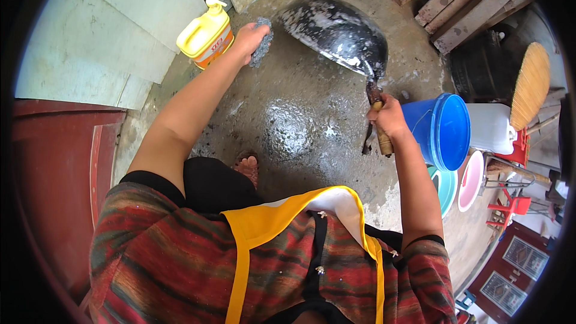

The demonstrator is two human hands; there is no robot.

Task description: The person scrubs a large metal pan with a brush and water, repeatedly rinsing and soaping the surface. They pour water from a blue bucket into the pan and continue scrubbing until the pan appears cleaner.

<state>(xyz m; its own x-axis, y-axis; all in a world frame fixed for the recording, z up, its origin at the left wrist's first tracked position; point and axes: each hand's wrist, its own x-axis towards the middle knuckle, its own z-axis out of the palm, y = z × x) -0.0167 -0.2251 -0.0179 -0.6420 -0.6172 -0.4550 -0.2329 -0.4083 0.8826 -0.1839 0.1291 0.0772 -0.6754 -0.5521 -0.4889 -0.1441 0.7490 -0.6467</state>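
My left hand grips a grey steel-wool scrubber, held apart from the wok at its left. Beside that hand, a yellow pump jug with an orange label stands near the pale boards. My right hand is closed around the wooden handle of a large wok. The wok is tilted, with its dark, wet outer side showing pale, foamy patches. A dark strip hangs beside the handle. Wet concrete floor lies below both hands.
A blue bucket lies just right of my right forearm, with a white jerrycan behind it. Teal and pink basins are nearby. Timber beams lie at upper right. A red panel is at left; my foot is below.
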